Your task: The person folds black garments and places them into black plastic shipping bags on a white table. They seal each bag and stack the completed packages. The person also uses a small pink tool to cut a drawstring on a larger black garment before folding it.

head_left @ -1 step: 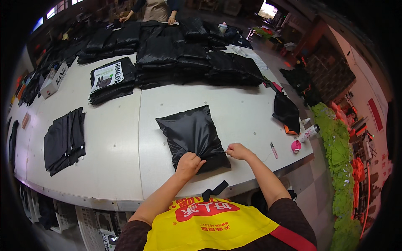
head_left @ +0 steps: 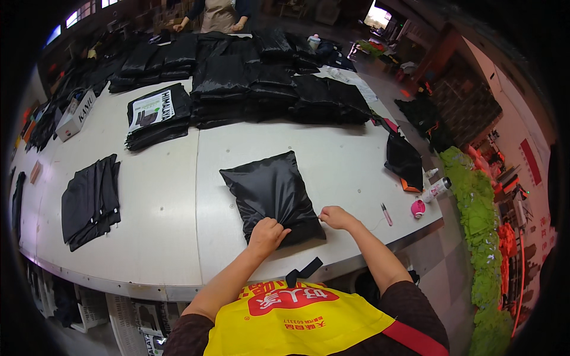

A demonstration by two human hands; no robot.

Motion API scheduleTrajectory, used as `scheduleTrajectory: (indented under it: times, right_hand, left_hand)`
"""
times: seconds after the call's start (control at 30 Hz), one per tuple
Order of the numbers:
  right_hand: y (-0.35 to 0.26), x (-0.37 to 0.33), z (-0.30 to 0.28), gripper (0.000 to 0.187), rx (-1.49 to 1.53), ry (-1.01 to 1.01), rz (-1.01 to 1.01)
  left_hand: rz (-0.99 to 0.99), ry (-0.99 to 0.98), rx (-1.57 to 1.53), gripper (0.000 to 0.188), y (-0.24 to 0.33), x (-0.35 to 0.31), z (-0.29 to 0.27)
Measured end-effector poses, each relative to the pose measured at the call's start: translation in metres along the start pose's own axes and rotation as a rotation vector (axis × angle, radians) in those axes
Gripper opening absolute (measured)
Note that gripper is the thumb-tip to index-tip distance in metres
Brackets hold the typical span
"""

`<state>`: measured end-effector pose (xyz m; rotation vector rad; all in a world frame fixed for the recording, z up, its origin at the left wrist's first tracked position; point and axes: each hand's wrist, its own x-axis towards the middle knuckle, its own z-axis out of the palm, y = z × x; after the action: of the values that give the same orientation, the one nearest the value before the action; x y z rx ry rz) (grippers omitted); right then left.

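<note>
Two hands (head_left: pixel 268 236) (head_left: pixel 337 218) at one black bag (head_left: pixel 273 190)

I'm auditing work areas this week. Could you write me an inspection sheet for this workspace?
Surface: white table, a seam running across it.
Job's things: black bag, lying flat, creased toward its near side.
Clutter: folded dark cloth at left; heaped black packages along the far side; pink pen-like tool, pink item and bottle at right.
Hands: left hand curled on the bag; right hand closed at its right edge, whatever it pinches too small to tell.
Cables: nothing seen on the table.
Surroundings: another person's apron across the table; green pile at right; white baskets underneath.
</note>
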<state>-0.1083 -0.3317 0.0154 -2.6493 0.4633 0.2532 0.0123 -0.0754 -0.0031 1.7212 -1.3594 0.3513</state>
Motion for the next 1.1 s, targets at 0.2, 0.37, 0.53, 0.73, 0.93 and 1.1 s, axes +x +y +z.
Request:
scheduleTrajectory:
  times: [0.2, 0.37, 0.53, 0.73, 0.93, 1.1]
  right_hand:
    - [-0.102, -0.007, -0.001, 0.026, -0.022, 0.042, -0.185]
    - [-0.128, -0.012, 0.023, 0.026, 0.057, 0.122, -0.003]
    - [-0.171, -0.010, 0.058, 0.026, 0.092, 0.193, -0.039]
    - [-0.212, -0.012, 0.066, 0.024, 0.084, 0.175, -0.084]
    - [-0.235, -0.020, 0.090, 0.013, -0.063, 0.136, -0.411]
    - [-0.232, -0.042, 0.074, 0.010, -0.047, -0.135, -0.480]
  left_hand:
    - [-0.010, 0.049, 0.011, 0.024, 0.004, 0.003, 0.006]
    - [-0.103, 0.061, -0.121, 0.017, 0.001, -0.012, 0.006]
    - [-0.311, 0.334, -0.427, 0.009, -0.004, -0.019, 0.001]
    - [-0.677, 0.527, -0.031, 0.028, -0.028, -0.032, -0.029]
    - [-1.509, 0.185, -1.231, 0.040, -0.030, -0.035, -0.060]
    - [-1.425, -0.020, -0.836, 0.066, -0.020, -0.046, -0.046]
